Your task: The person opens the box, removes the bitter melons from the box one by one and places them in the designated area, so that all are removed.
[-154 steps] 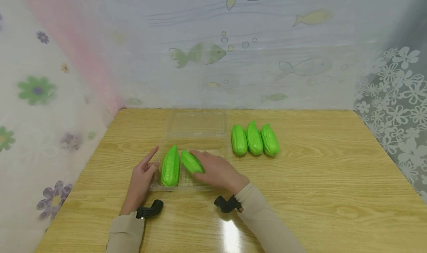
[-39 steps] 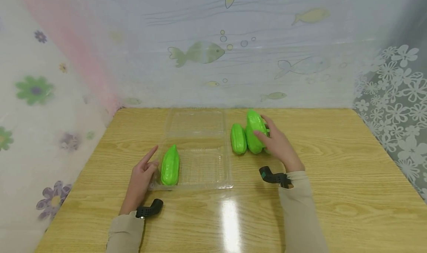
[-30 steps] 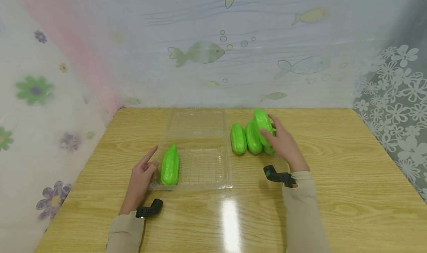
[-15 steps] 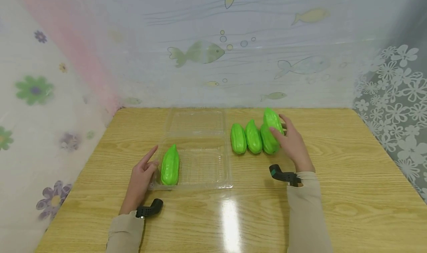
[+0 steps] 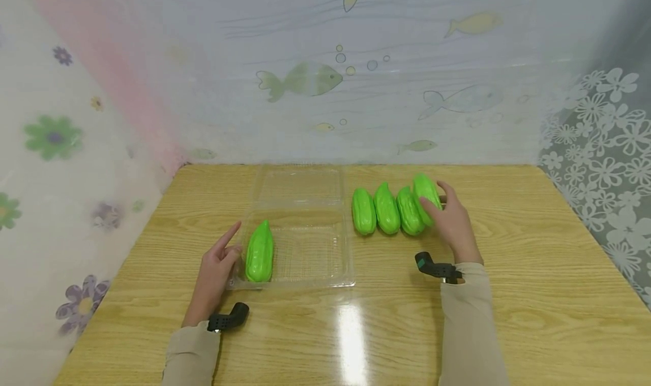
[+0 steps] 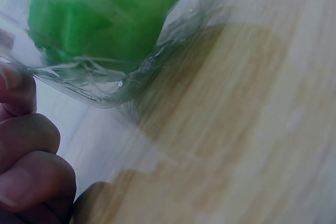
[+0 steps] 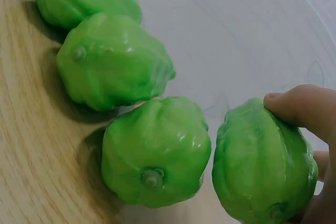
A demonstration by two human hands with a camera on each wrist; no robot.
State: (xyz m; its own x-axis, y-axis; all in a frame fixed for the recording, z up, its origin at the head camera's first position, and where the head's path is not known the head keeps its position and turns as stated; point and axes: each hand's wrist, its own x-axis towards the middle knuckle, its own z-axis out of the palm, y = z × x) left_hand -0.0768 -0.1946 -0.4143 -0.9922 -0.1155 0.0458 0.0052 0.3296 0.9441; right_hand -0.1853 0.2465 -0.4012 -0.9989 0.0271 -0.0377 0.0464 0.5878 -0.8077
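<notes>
My right hand (image 5: 450,219) grips a glossy, ribbed green bitter gourd (image 5: 425,191) at the right end of a row, thumb on its near-left side and fingers on the far side. In the right wrist view this held bitter gourd (image 7: 262,166) stands close beside its neighbour (image 7: 157,153), whose stem end faces the camera. My left hand (image 5: 216,270) holds the left edge of an open clear plastic box (image 5: 351,261), index finger stretched out and the other fingers curled. Inside the box, along its left side, lies another bitter gourd (image 5: 260,253).
Three bitter gourds lie side by side right of the box: the left one (image 5: 364,211), the middle one (image 5: 387,209) and the right one (image 5: 409,211). The box's transparent lid (image 5: 300,185) is folded back towards the wall. Wooden table (image 5: 508,261) surface extends to the right.
My right hand has carried a bitter gourd out of the box, over the row and rightward, lowering it beside the last one. My left hand has stayed at the box edge.
</notes>
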